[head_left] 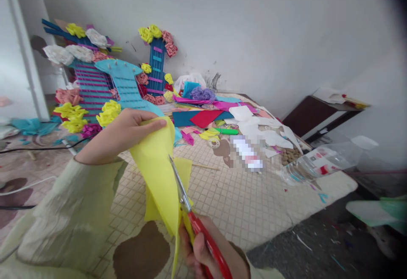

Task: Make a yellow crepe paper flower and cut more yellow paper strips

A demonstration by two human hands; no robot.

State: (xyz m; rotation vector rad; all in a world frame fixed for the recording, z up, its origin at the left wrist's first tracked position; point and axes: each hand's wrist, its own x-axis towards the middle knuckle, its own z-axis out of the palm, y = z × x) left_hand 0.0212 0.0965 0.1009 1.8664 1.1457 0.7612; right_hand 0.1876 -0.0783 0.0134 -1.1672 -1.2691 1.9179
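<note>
My left hand grips the upper end of a yellow sheet, thumb on top, holding it above the table. The sheet hangs down and curves, its material paper-like or felt-like. In my right hand is a pair of scissors with red handles and metal blades. The blades point up and lie along the sheet's right side, with the cut edge running down beside them. A narrow yellow strip dangles below near my right hand. How far the blades are apart is hard to make out.
Decorated blue pieces with yellow, pink and white paper flowers stand at the back left. Coloured sheets and white scraps lie toward the back. A clear plastic bottle lies near the table's right edge. A cable crosses at left.
</note>
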